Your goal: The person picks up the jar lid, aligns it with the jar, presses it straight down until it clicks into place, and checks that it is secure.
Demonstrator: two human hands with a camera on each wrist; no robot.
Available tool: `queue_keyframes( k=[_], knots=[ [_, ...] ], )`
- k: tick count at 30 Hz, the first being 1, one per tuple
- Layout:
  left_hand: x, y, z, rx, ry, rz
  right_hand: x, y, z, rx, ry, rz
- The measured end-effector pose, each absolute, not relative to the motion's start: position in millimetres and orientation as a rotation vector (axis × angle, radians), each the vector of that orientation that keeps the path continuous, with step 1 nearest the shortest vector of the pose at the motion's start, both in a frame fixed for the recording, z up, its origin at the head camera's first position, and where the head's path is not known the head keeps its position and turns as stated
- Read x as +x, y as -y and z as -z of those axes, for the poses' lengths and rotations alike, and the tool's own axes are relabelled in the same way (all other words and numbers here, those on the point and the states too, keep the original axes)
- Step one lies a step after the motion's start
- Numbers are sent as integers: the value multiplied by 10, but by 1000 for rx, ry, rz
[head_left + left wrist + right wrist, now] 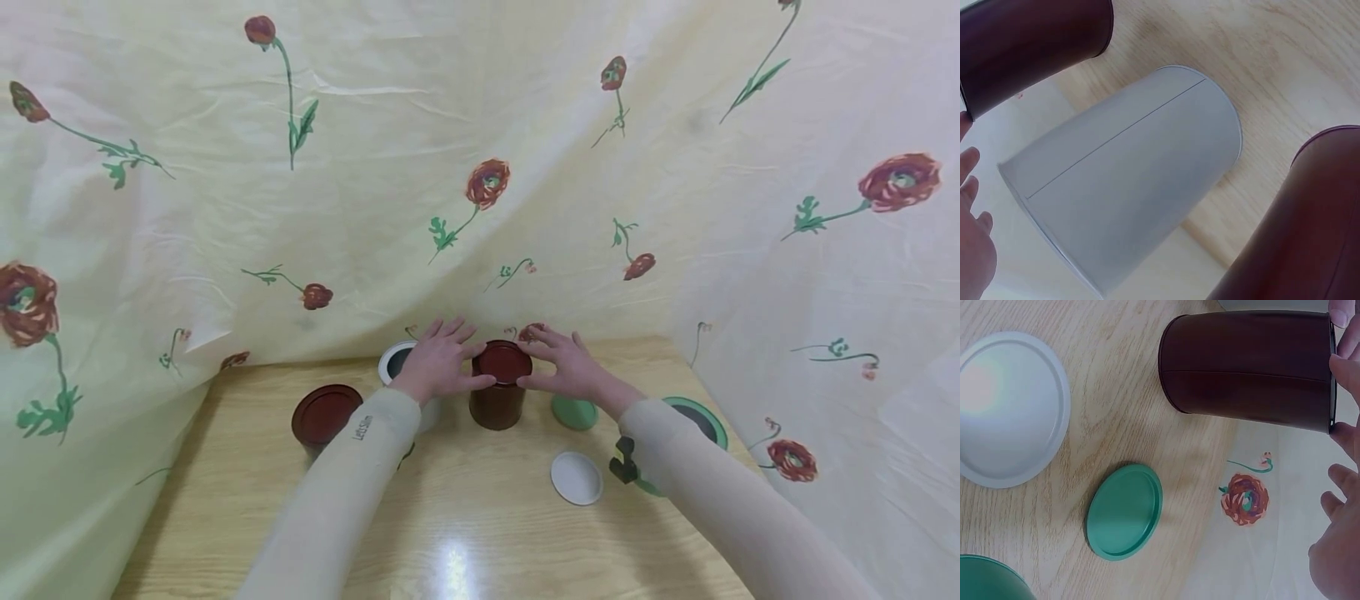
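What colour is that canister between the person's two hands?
The canister is a dark reddish brown, seen best in the right wrist view.

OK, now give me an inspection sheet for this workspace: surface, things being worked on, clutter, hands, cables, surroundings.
Surface: pale wooden table, glare near the front.
Job's things: central dark red canister, upright, red lid on top; how firmly it is seated cannot be told.
Clutter: second dark red canister at left; open white canister; open green canister; green lid and white lid loose on the table.
Hands: left hand and right hand touch opposite sides of the central canister's rim.
Cables: nothing seen.
Surroundings: floral cloth hangs behind and at both sides.
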State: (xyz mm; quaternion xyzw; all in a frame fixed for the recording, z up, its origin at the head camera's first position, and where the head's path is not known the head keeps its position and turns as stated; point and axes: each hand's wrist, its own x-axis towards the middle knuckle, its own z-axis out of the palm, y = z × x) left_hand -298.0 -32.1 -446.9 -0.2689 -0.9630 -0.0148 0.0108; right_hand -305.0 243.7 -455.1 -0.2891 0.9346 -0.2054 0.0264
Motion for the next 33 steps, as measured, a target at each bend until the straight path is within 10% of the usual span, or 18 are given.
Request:
queue_keyframes(
  k=[33],
  knots=[
    [-2950,167,4498,-770,3001,22,-3059,-2392,4564,-998,-2934,597]
  ],
)
